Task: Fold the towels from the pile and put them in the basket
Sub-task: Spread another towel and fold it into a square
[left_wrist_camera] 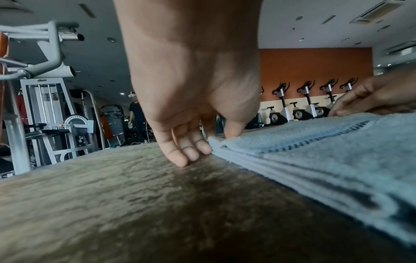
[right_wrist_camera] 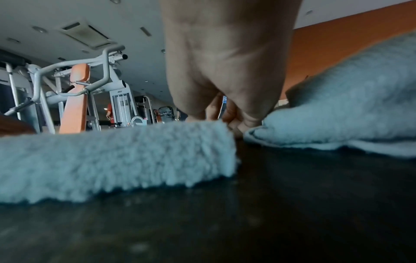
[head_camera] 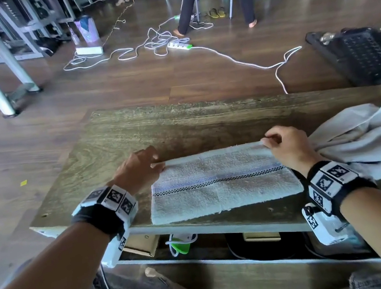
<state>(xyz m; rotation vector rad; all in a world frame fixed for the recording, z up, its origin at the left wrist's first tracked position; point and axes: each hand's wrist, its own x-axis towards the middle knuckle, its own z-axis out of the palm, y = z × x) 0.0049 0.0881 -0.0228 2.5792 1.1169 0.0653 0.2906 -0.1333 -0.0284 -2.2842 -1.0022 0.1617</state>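
Both hands pinch towel.

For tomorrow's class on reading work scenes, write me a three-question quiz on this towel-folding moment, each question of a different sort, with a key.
1. True or false: the left hand and right hand each hold a far corner of the folded towel.
2. Multiple choice: the unfolded towel pile lies
A. left of the folded towel
B. right of the folded towel
C. on the floor
3. Fill in: the folded towel rests on the wooden ___, close to its near edge.

Key: 1 true; 2 B; 3 table.
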